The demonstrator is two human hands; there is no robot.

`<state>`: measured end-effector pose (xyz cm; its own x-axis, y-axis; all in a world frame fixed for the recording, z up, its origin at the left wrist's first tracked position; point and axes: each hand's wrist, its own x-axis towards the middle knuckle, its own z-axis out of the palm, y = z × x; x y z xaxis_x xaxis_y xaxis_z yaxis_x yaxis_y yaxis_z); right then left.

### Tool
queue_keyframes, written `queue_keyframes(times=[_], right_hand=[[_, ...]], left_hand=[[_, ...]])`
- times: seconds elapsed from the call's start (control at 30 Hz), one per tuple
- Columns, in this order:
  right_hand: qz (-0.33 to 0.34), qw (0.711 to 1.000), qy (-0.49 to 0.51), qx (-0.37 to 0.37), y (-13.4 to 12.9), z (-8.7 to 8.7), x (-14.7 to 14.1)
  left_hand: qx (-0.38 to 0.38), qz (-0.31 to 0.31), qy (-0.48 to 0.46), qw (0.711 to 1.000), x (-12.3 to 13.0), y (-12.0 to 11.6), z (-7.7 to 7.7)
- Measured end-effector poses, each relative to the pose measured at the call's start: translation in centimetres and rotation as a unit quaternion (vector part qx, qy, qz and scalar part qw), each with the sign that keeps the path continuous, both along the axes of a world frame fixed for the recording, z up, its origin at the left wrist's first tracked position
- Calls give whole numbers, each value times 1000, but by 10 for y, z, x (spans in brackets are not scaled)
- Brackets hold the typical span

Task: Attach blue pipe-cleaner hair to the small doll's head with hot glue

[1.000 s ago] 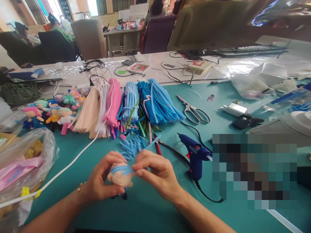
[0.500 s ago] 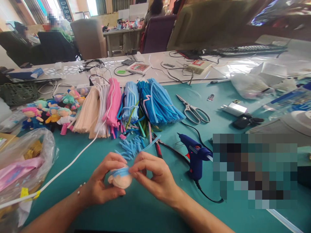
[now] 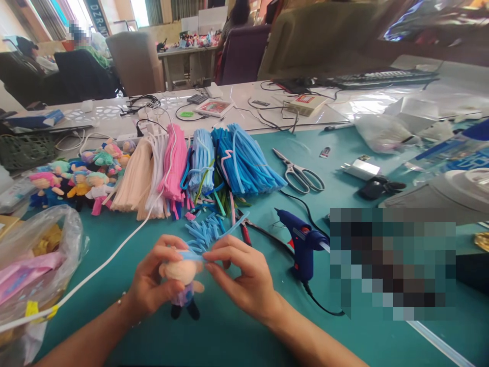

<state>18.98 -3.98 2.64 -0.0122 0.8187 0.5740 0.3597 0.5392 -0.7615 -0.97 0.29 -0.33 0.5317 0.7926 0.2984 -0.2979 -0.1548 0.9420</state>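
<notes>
A small doll [image 3: 181, 275] with a pale round head, purple clothes and dark legs is gripped by my left hand [image 3: 155, 278], fingers over the head and thumb across its front. Light blue pipe cleaner pieces [image 3: 190, 255] lie over the top of its head. My right hand [image 3: 242, 275] pinches the end of one blue piece at the head's right side; the fingertips partly hide it. Just beyond my hands lies a pile of cut blue pipe cleaner pieces [image 3: 206, 230]. Red-handled pliers [image 3: 245, 234] rest to the right of that pile.
A blue glue gun [image 3: 303, 239] stands right of my hands, its cord on the green mat. Scissors [image 3: 298, 171] lie farther back. Bundles of pipe cleaners [image 3: 252, 163] and several finished dolls [image 3: 80, 178] line the back. A plastic bag [image 3: 72, 239] sits left, near a white cable [image 3: 110, 260].
The doll has tilted upright, so its body and legs now show below the head. My left hand has shifted slightly left with it; my right hand keeps pinching at the blue strand.
</notes>
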Motion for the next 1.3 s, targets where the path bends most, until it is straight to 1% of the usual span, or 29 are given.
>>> queue_keyframes(times=[0.13, 0.27, 0.37, 0.53, 0.67, 0.8, 1.0, 1.13, 1.3], right_hand=[[-11, 999, -33, 14, -1, -1, 0], [-15, 999, -49, 19, -2, -2, -2], [-14, 997, -62, 32, -1, -4, -3], [7, 996, -70, 46, -1, -9, -5], [9, 995, -82, 48, -2, -13, -6], [16, 993, -107, 54, -2, -15, -9], [42, 987, -146, 49, -4, -12, -11], [62, 982, -175, 44, -4, -9, -11], [70, 978, -193, 31, -4, -9, -11]], left_hand=[[-34, 14, -1, 999, -1, 3, 0], [-81, 49, -14, 995, 5, 2, 5], [-101, 72, -21, 992, 9, 0, 9], [-121, 57, -21, 991, 8, 1, 11], [-133, 65, -21, 989, 7, 1, 9], [-144, 60, -23, 988, 6, 2, 7], [-172, 81, -41, 981, 9, 3, 10], [-177, 96, -32, 979, 9, 3, 10], [-168, 76, -38, 982, 9, 3, 8]])
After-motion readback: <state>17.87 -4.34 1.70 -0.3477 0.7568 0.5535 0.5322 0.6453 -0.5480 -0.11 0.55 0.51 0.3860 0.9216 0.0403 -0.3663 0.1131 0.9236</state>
